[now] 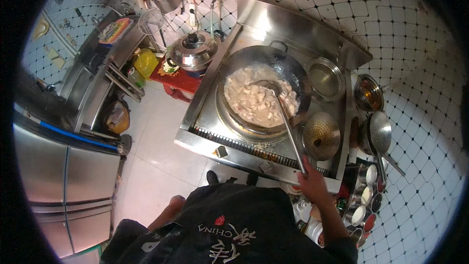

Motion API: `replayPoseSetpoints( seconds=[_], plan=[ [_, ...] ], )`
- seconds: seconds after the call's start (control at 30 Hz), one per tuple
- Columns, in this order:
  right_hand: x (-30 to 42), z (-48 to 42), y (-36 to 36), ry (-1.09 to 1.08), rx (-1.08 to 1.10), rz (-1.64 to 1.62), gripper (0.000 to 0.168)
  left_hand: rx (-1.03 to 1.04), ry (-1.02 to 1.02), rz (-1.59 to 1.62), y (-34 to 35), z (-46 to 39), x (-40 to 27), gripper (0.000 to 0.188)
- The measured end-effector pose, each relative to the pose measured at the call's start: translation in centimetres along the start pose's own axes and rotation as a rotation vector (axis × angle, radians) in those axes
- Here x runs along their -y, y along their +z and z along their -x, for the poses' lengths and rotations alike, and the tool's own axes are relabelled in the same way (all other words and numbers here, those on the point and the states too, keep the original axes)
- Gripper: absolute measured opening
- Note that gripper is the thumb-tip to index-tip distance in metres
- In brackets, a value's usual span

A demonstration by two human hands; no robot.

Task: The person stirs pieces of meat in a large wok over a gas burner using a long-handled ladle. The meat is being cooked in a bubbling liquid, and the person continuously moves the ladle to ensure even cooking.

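Observation:
My right hand (310, 181) grips the end of a long metal ladle (289, 128). The ladle's bowl lies in a black wok (293, 64) on a steel wok range (209, 117). Pale chunks of food (256, 99), perhaps meat, sit in cloudy liquid around the ladle's bowl, and faint steam hangs over them. My left hand (177, 202) is low beside my body, away from the range; its fingers are mostly hidden.
Right of the wok sit a pot of clear liquid (324, 79) and a perforated strainer (321, 137). Several seasoning tins (361, 211) line the right side. A lidded steel pot (194, 49) stands on a red stool (176, 84) at left, near a steel refrigerator (91, 176).

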State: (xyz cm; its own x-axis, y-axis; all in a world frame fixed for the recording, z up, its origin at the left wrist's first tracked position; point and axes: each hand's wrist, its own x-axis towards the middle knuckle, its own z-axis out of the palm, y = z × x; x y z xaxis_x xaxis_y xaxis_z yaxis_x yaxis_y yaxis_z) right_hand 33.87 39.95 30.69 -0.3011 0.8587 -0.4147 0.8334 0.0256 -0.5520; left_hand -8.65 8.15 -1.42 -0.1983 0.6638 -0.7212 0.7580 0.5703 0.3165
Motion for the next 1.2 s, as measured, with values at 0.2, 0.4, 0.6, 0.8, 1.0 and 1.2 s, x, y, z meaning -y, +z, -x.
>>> replayPoseSetpoints(
  seconds=[0.2,0.4,0.6,0.8,1.0,1.2],
  plan=[
    [0.2,6.0,-7.8,-0.001,-0.146,0.303,0.053,-0.011,0.170,-0.107,-4.6,-1.9,-3.0,0.017],
    [1.2,8.0,-12.0,-0.102,-0.151,0.423,0.053,-0.123,0.165,-0.045,-4.7,-1.6,-3.7,0.015],
    [0.0,0.1,-8.5,-0.146,-0.057,0.518,0.058,0.005,0.083,-0.091,-2.7,0.1,-1.7,0.028],
    [-4.6,-6.1,-2.9,-0.216,-0.060,0.177,0.060,-0.019,-0.169,0.207,0.8,1.3,0.9,0.034],
    [-2.5,-7.4,0.5,-0.030,0.206,-0.676,0.064,0.013,-0.157,0.124,1.9,0.7,1.1,0.030],
    [-1.4,-5.1,-2.2,0.011,0.126,-0.563,0.060,-0.204,-0.087,0.186,-2.1,2.3,-2.0,0.024]
  ],
)
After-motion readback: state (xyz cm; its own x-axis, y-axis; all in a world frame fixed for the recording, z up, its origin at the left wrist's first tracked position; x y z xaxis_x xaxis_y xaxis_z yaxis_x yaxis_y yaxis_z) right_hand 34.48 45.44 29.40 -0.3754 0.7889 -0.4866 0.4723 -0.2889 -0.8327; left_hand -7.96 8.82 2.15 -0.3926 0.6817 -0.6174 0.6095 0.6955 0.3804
